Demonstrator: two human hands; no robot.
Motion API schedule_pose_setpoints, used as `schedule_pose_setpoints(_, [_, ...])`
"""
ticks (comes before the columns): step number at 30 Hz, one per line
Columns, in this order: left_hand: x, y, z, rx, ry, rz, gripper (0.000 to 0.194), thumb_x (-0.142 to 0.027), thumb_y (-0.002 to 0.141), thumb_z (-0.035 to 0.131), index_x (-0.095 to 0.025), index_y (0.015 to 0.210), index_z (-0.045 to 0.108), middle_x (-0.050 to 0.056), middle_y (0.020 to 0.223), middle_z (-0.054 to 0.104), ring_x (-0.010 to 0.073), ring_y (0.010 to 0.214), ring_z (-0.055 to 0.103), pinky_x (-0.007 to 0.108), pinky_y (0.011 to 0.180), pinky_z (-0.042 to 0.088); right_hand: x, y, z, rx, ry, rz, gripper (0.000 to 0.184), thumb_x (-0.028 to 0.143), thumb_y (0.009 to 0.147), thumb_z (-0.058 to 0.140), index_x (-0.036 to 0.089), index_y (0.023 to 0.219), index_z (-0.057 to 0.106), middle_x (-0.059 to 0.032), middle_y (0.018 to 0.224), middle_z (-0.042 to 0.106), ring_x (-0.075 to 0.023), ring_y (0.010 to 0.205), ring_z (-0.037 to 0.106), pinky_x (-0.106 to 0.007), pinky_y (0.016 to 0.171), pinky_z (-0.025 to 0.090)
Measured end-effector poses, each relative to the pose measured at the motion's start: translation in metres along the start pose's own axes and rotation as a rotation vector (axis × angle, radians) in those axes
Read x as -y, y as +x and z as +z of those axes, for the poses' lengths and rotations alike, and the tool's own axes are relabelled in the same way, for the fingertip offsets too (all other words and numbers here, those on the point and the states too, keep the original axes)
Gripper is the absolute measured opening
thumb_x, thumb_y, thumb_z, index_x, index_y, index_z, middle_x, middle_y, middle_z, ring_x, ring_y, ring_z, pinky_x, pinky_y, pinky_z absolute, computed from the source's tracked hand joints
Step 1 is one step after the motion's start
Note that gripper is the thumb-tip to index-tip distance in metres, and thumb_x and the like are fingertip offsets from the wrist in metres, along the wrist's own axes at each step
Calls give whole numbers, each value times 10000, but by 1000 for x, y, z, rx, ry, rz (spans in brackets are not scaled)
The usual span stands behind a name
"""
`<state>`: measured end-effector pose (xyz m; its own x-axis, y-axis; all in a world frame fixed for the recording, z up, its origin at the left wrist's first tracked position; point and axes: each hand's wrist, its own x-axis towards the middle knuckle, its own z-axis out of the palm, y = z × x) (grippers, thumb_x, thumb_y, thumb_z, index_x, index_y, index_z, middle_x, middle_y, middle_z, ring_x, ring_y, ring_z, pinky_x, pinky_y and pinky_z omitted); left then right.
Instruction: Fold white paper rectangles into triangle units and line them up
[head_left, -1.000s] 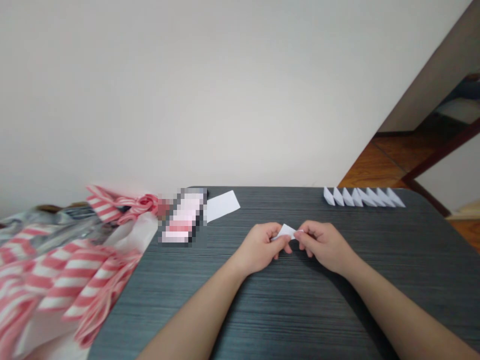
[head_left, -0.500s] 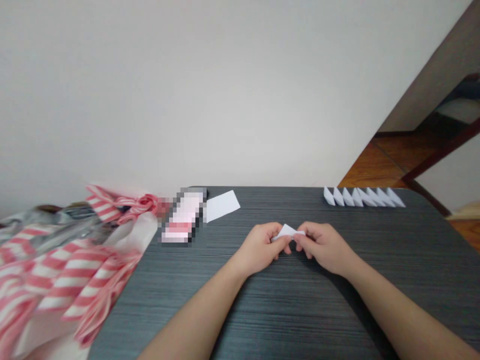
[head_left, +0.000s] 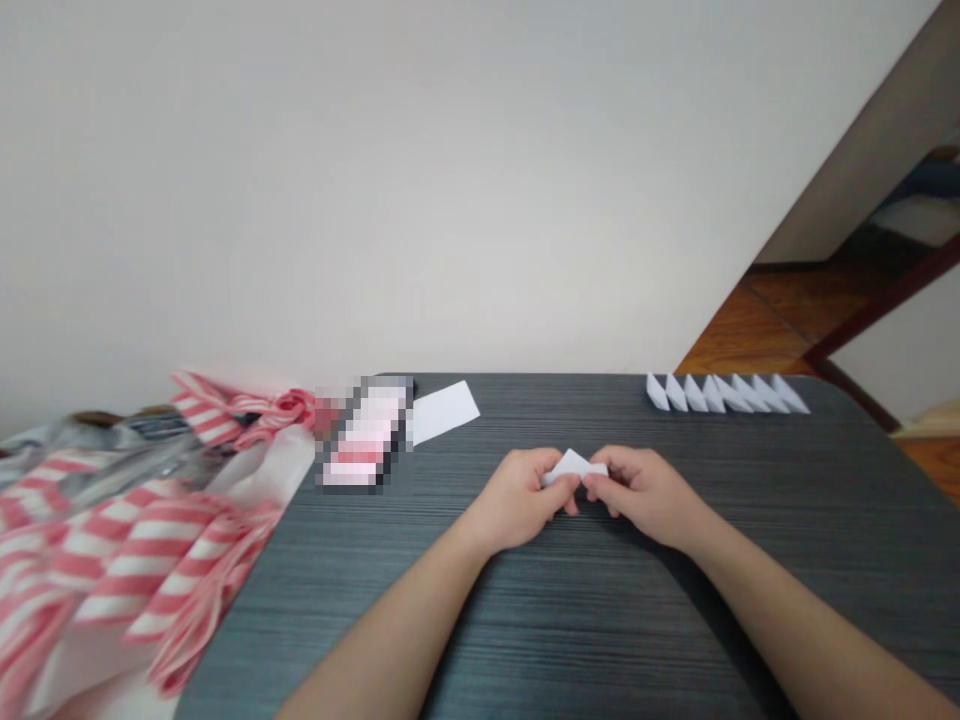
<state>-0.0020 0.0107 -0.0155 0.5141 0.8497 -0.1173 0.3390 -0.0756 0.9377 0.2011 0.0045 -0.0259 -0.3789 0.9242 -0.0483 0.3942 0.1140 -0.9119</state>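
Note:
My left hand (head_left: 521,497) and my right hand (head_left: 646,492) meet over the middle of the dark grey table (head_left: 570,620). Both pinch a small folded white paper piece (head_left: 574,464) between thumbs and fingertips, its point sticking up between them. The hands rest low on the tabletop, fingers curled. A flat white paper slip (head_left: 445,411) lies further back to the left.
A row of several folded white paper triangles (head_left: 726,394) stands at the table's far right edge. A blurred pink and white object (head_left: 365,433) lies beside the slip. Pink-and-white striped plastic bags (head_left: 127,540) spill over the table's left side. A white wall stands behind.
My fingers have drawn slightly closer together on the paper piece, and its folded point stands a little higher. Nothing else has moved.

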Motion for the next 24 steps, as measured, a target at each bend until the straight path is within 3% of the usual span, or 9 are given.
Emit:
schedule_pose_setpoints(12, [-5, 1, 0, -28, -57, -60, 245, -352, 884, 562, -147, 788, 657, 11, 687, 669, 88, 511, 508, 191, 488, 362, 13, -1, -3, -9, -72, -12, 243, 248, 913, 542, 174, 695, 621, 32, 517, 569, -105, 466, 525, -211, 499, 384])
schedule_pose_setpoints(18, [-7, 0, -2, -48, -75, -68, 322, -380, 916, 525, -148, 723, 637, -37, 502, 536, 78, 445, 443, 190, 483, 345, 12, -1, -3, -43, -64, 7, 243, 263, 911, 535, 182, 694, 606, 32, 519, 569, -112, 474, 527, -218, 504, 385])
schedule_pose_setpoints(24, [-8, 1, -2, -53, -104, -85, 318, -373, 911, 539, -148, 710, 636, -41, 480, 524, 76, 430, 435, 189, 467, 335, 11, 0, -2, -32, -45, 17, 254, 276, 919, 529, 183, 694, 600, 31, 519, 567, -112, 471, 520, -222, 504, 383])
